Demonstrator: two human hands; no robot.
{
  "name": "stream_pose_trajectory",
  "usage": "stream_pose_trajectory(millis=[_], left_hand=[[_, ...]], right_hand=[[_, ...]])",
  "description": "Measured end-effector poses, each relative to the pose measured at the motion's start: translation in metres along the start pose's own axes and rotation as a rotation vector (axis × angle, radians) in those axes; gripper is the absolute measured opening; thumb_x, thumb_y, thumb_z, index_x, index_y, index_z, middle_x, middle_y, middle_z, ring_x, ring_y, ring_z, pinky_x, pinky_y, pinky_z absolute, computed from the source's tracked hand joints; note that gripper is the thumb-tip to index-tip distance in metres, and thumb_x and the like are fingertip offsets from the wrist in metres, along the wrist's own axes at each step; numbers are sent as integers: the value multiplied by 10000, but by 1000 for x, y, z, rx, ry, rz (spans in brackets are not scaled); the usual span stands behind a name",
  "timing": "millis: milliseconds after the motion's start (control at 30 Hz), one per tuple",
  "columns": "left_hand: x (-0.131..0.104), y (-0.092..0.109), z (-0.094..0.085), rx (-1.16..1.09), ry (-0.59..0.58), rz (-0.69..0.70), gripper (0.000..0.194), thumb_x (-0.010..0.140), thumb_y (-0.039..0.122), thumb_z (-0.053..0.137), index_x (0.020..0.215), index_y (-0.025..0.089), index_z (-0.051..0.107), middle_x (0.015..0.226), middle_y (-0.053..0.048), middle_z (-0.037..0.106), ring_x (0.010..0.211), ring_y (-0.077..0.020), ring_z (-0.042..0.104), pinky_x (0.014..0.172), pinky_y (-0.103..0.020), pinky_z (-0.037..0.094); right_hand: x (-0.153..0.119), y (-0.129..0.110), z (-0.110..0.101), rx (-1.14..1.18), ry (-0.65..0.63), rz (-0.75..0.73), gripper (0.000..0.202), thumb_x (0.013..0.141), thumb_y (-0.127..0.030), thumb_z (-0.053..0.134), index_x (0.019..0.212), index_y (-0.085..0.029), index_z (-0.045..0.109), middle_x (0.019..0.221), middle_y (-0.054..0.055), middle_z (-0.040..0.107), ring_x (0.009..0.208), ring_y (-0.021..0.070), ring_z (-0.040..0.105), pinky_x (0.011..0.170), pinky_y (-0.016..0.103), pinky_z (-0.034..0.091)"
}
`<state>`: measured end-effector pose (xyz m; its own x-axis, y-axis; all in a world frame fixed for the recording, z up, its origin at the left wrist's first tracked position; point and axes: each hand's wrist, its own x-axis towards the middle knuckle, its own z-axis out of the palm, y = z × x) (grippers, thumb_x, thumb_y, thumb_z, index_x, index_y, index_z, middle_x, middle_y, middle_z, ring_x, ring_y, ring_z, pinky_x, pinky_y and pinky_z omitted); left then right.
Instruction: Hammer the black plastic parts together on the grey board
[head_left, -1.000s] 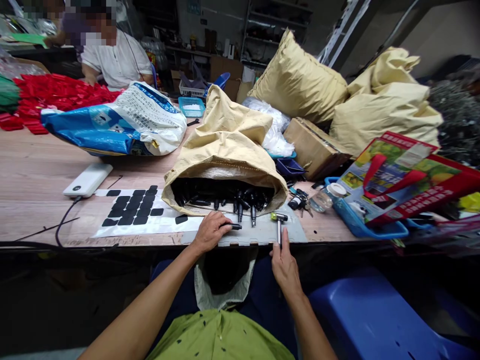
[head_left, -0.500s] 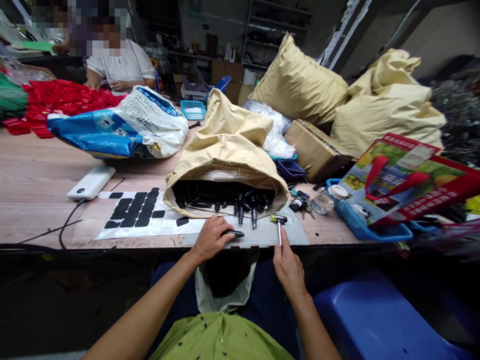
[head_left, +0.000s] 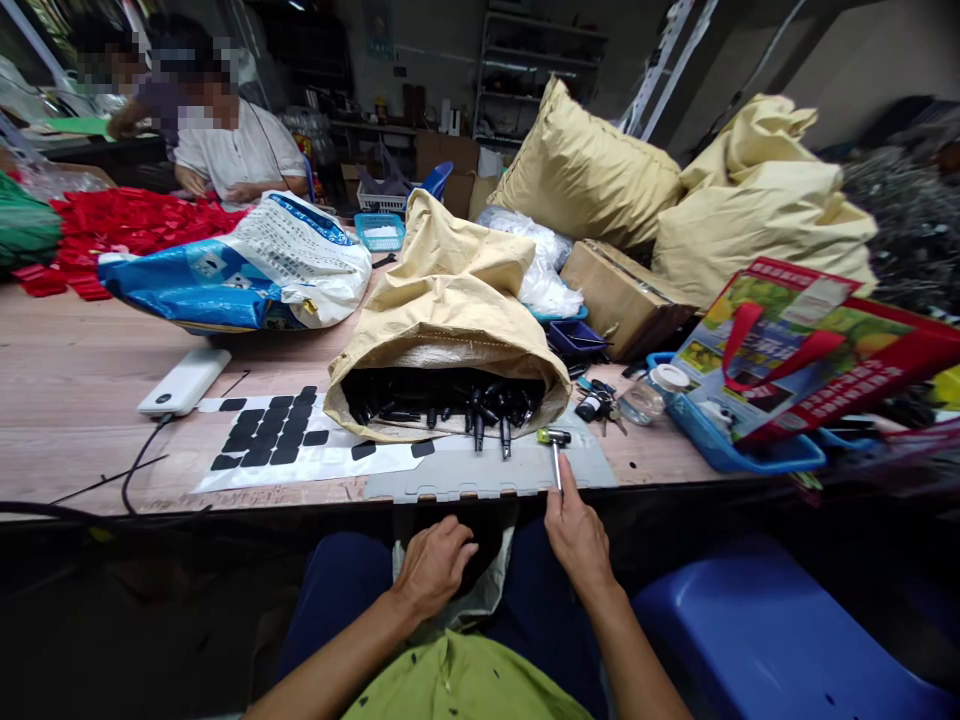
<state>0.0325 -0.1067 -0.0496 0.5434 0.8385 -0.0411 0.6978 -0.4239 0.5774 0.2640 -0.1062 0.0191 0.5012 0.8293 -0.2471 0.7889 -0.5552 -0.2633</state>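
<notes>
Over the open mouth of a pale bag (head_left: 491, 590) in my lap hangs my left hand (head_left: 436, 565), below the table edge. Its fingers are loosely bent and apart, with no object visible in them; the dark inside of the bag hides what lies beneath. My right hand (head_left: 576, 530) is closed around the metal handle of a small hammer (head_left: 555, 460), whose yellow-and-black head rests over a grey mat (head_left: 450, 482). Behind the mat, a beige sack (head_left: 450, 335) lies with its mouth toward me, full of black tube-like parts (head_left: 478, 430), several of them spilling out.
Black stickers (head_left: 262, 435) lie on a white sheet, left of the sack. Beyond are a white power bank (head_left: 184, 382) and a blue-white bag (head_left: 247, 265). Keys (head_left: 607, 400), a jar (head_left: 643, 400) and a blue basket (head_left: 720, 450) stand right. A person (head_left: 240, 150) sits across the table.
My left hand has moved from the mat down and toward me, over the lap bag. The black tube-like part it held is out of sight. My right hand still holds the hammer.
</notes>
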Motion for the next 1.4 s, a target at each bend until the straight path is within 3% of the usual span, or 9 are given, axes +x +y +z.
stream_pose_trajectory(millis=[133, 233, 367, 533, 700, 900, 1033, 1233, 1400], left_hand=[[5, 7, -18, -73, 36, 77, 194, 1006, 314, 511, 1063, 271, 691, 977, -30, 670, 874, -181, 676, 755, -289, 500], [24, 8, -48, -98, 216, 96, 238, 1027, 351, 472, 1027, 253, 689, 918, -36, 667, 865, -177, 661, 799, -288, 502], [67, -10, -94, 51, 415, -51, 221, 995, 309, 508, 1117, 225, 672, 1034, -62, 651, 910, -199, 653, 811, -304, 509], [106, -33, -128, 306, 272, -113, 275, 970, 278, 518, 1190, 234, 679, 1070, -78, 634, 955, -236, 656, 801, -318, 508], [111, -26, -128, 358, 184, -128, 287, 958, 264, 496, 1161, 229, 696, 1024, -85, 649, 875, -244, 674, 763, -326, 496], [95, 5, -115, 364, 166, -126, 207, 898, 273, 530, 999, 210, 699, 943, -92, 695, 854, -269, 681, 721, -333, 474], [88, 19, -102, 244, 108, -72, 150, 867, 289, 576, 926, 205, 685, 860, -72, 700, 809, -246, 667, 717, -325, 464], [91, 0, -104, 210, 190, 23, 320, 756, 285, 725, 1074, 252, 723, 982, -61, 658, 938, -262, 612, 805, -358, 482], [95, -26, -98, 176, 225, 132, 187, 830, 332, 726, 999, 252, 717, 1060, -67, 639, 1001, -279, 542, 893, -418, 447]], right_hand=[[-1, -1, -1, -8, -10, -1, 637, 1054, -400, 253, 1659, -245, 127, 893, 130, 754, 856, 292, 728, 816, 374, 496], [-2, -1, -2, -11, -9, -3, 637, 1055, -394, 263, 1659, -249, 120, 898, 126, 755, 864, 289, 729, 820, 374, 496], [-2, -2, -2, -14, -6, -2, 631, 1056, -390, 280, 1657, -268, 132, 905, 123, 756, 869, 289, 734, 814, 374, 497], [-4, -3, -3, -32, -8, 0, 631, 1057, -381, 276, 1658, -261, 128, 912, 124, 758, 877, 287, 738, 818, 369, 500], [-5, -3, -5, -42, -12, -18, 632, 1060, -356, 287, 1659, -259, 109, 925, 118, 760, 888, 279, 741, 826, 364, 502], [-6, -3, -6, -54, -20, -26, 636, 1058, -345, 290, 1660, -254, 103, 950, 126, 764, 903, 278, 741, 832, 364, 503], [-5, -2, -4, -49, -11, -32, 637, 1054, -349, 295, 1659, -264, 114, 946, 128, 768, 901, 284, 742, 821, 363, 502], [-5, -3, -6, -29, -26, -28, 639, 1054, -353, 290, 1660, -251, 114, 941, 121, 761, 905, 281, 740, 817, 353, 494], [-4, 0, -5, -8, -37, -25, 639, 1057, -363, 281, 1661, -246, 105, 969, 121, 765, 917, 272, 737, 826, 345, 486]])
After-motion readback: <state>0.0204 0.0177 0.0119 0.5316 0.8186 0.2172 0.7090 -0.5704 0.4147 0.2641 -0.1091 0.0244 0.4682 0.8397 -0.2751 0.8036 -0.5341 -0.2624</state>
